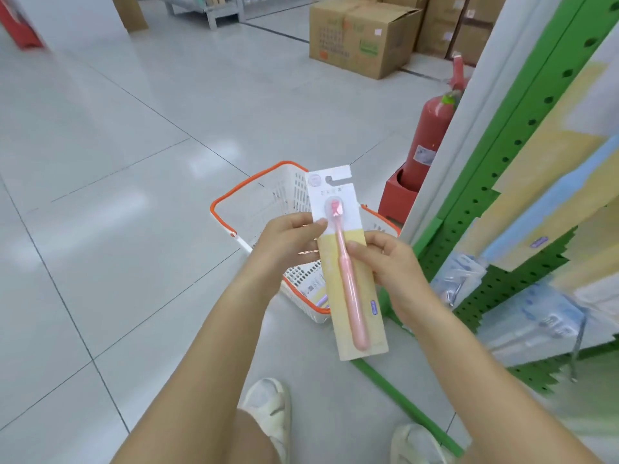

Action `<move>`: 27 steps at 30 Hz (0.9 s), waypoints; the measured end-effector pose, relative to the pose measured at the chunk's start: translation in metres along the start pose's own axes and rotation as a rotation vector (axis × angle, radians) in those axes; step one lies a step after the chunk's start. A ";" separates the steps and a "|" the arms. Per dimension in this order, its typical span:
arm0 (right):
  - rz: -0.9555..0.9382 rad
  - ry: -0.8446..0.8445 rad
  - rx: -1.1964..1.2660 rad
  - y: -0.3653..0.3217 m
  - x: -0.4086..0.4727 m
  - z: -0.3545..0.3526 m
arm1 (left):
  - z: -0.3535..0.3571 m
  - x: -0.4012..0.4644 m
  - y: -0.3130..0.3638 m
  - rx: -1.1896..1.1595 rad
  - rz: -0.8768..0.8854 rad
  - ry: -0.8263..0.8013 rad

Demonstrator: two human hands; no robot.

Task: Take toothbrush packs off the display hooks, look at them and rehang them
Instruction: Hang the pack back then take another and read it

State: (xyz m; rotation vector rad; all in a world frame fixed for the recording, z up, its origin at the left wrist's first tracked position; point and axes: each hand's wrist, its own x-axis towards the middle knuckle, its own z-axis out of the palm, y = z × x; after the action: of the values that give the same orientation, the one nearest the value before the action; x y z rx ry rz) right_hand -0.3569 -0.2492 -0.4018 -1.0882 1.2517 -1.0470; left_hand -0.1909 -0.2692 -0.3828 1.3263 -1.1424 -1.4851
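I hold one toothbrush pack (335,279) upright in front of me: a white and pale yellow card with a pink toothbrush under clear plastic and a hook slot at the top. My left hand (284,246) grips its left edge near the brush head. My right hand (392,262) grips the right edge, thumb on the front of the handle. More toothbrush packs (542,209) in yellow and blue hang blurred on the green pegboard display (495,182) at the right.
A white shopping basket (261,202) with an orange rim stands on the tiled floor just behind the pack. A red fire extinguisher (425,142) in a red stand is beside the display's end. Cardboard boxes (358,38) are stacked farther back. My shoes (268,406) show below.
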 end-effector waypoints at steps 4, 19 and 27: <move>0.014 -0.045 0.007 0.001 -0.001 0.005 | -0.001 0.000 -0.004 0.002 0.018 0.024; -0.196 0.043 -0.070 0.004 -0.015 0.008 | 0.010 -0.003 0.001 -0.237 0.052 -0.019; -0.141 0.021 -0.031 0.001 -0.015 0.004 | 0.021 -0.004 0.003 -0.120 0.076 0.138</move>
State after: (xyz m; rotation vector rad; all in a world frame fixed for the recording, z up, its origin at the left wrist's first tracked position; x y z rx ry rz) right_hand -0.3539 -0.2346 -0.3997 -1.2063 1.2255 -1.1512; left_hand -0.2112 -0.2643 -0.3778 1.2683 -0.9891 -1.3633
